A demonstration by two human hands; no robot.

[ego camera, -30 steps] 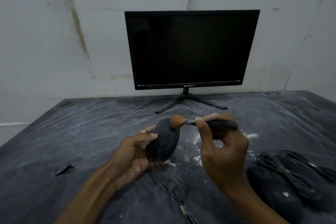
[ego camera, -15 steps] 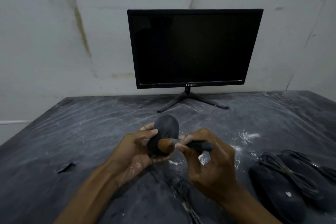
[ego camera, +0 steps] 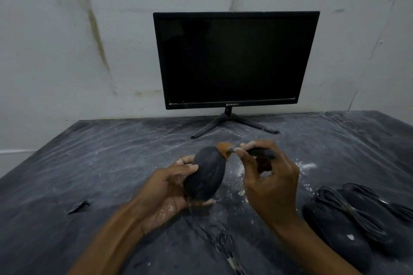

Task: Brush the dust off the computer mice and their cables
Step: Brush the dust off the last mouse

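Brushing the mouse (ego camera: 206,173) gripped in the left hand (ego camera: 169,187), the right hand (ego camera: 268,176) pinches the brush (ego camera: 243,150) at its far end; next, probably its cable (ego camera: 225,250).

The scene is dim and flat, with a cool grey cast and no clear light source. The wall (ego camera: 67,51) across the upper frame is the brightest part. The monitor (ego camera: 234,58) screen is a nearly uniform black with only a faint sheen. Shadows are soft and weak. The dark mice (ego camera: 339,230) at lower right merge into the dark table (ego camera: 89,163), detail lost. The brush (ego camera: 223,148) tip is smeared by motion blur. Wide-angle distortion bends the table edges and tilts the monitor's sides.
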